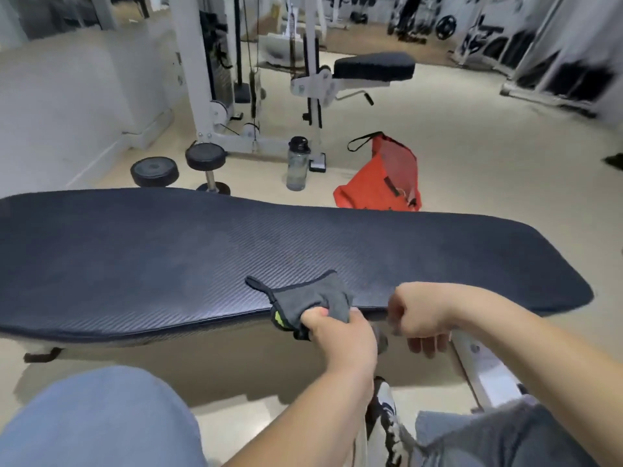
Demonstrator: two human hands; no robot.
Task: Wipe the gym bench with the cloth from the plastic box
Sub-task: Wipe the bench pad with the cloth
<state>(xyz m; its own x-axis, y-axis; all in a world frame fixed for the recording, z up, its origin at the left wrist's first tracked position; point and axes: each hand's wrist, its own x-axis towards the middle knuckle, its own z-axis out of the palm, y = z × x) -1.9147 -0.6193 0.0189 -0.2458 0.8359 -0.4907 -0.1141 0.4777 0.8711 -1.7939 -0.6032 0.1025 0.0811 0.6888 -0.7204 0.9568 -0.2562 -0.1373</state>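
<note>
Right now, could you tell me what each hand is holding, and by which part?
The left hand grips the grey cloth by its bunched near end, at the bench's near edge. The right hand holds nothing.

1 head view looks forward and down, close over the bench [269, 244].
</note>
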